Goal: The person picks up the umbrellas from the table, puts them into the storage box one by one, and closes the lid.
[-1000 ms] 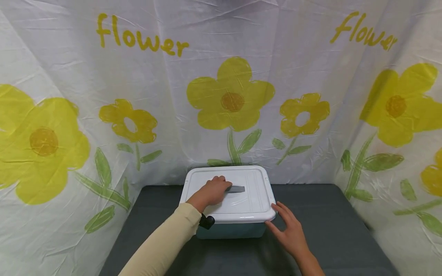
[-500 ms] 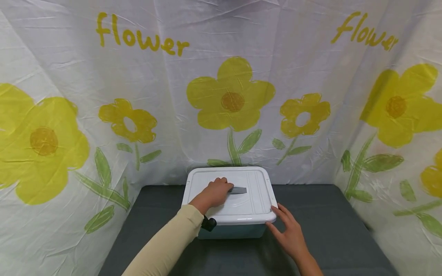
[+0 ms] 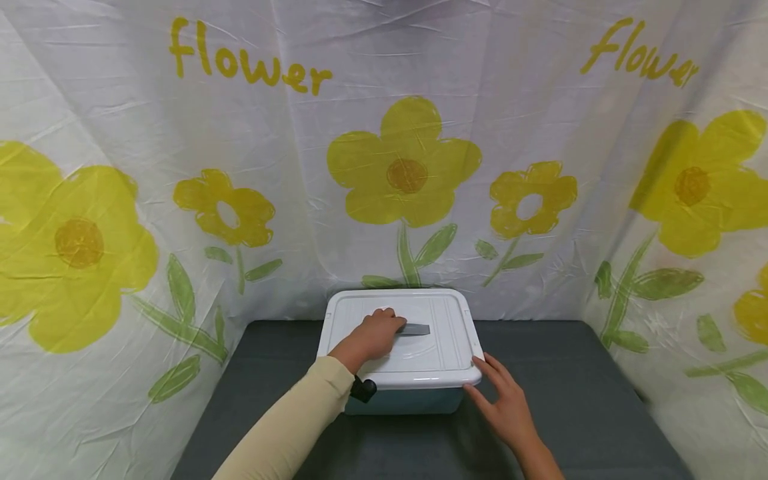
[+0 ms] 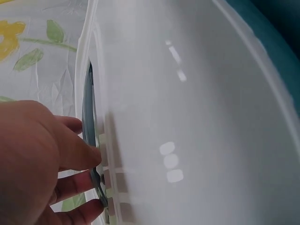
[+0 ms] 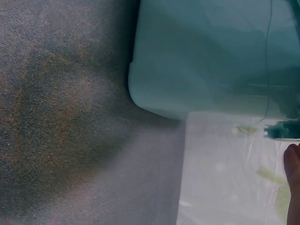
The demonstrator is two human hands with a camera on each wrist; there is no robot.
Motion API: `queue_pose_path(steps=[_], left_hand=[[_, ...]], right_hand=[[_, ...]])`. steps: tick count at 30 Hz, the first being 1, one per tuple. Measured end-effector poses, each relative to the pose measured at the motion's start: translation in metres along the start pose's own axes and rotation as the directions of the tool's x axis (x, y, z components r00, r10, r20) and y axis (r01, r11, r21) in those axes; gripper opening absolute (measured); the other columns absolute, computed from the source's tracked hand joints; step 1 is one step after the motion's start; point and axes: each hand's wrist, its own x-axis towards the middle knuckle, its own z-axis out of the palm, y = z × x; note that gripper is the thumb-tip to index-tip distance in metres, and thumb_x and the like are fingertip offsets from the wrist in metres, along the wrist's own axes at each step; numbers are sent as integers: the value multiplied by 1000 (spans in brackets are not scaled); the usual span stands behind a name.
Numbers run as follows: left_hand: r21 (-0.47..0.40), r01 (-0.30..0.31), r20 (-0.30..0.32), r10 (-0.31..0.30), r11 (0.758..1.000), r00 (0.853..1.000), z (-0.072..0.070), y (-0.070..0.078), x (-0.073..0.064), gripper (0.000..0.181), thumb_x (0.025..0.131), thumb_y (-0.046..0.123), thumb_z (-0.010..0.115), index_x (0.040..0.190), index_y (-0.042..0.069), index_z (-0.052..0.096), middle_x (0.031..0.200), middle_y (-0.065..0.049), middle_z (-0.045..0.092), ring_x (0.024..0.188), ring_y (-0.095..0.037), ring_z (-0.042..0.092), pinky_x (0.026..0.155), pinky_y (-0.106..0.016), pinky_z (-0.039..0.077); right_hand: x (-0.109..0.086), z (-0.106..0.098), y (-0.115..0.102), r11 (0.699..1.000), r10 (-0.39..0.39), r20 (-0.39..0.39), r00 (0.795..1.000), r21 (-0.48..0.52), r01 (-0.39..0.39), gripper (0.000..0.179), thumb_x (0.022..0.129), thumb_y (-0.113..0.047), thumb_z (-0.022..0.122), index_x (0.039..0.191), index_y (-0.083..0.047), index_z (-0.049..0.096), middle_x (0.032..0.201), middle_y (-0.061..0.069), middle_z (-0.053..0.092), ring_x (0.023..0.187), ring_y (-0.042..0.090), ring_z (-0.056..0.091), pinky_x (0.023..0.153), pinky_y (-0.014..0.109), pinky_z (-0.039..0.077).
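Observation:
A storage box with a teal body [image 3: 403, 401] and a white lid [image 3: 444, 360] stands on the dark table. The lid lies on top of the box and carries a grey handle [image 3: 415, 329]. My left hand [image 3: 373, 337] holds the left part of this handle. In the left wrist view, thumb and fingers of that hand [image 4: 28, 154] pinch the handle [image 4: 89, 105] from both sides. At the lid's near right corner, my right hand [image 3: 509, 407] touches the rim with fingers and thumb spread. Only a sliver of the right hand [image 5: 294, 173] shows in the right wrist view.
The dark grey table [image 3: 558, 373] extends to both sides and in front of the box. A white curtain [image 3: 300, 167] with yellow flowers and lettering hangs behind and at both sides. A black wrist camera [image 3: 363, 389] sits at my left wrist, over the lid's front edge.
The box and lid have shifted slightly to the right since one second ago, with both hands keeping their places on the lid. Over the last half second almost nothing differs.

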Motion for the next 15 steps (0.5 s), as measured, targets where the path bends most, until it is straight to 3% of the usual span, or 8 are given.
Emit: queue_pose_path(steps=[7,11,15], left_hand=[[-108,-37,-32,34,993,999,3,-9,-6,43,98,7,44,141,14,51,135,-11,52,124,-24,51,103,-38,43],[-148,-71,-90,59,986,994,0,-16,-15,44,98,10,45,142,10,49,136,-13,51,125,-27,52,103,-40,43],[-172,-67,-163,39,983,986,-6,-25,-26,46,100,15,46,145,7,45,139,-17,48,129,-32,48,105,-45,41]], right_hand=[[5,-5,5,1000,-17,19,1000,-2,17,53,78,-18,80,128,-16,63,135,18,55,116,37,58,84,57,50],[11,-12,6,1000,-25,28,999,-3,25,47,81,-18,77,127,-15,64,134,19,54,116,40,57,84,60,48],[20,-21,6,999,-41,37,998,-30,42,46,85,-17,72,130,-13,61,138,19,51,119,42,54,84,62,46]])
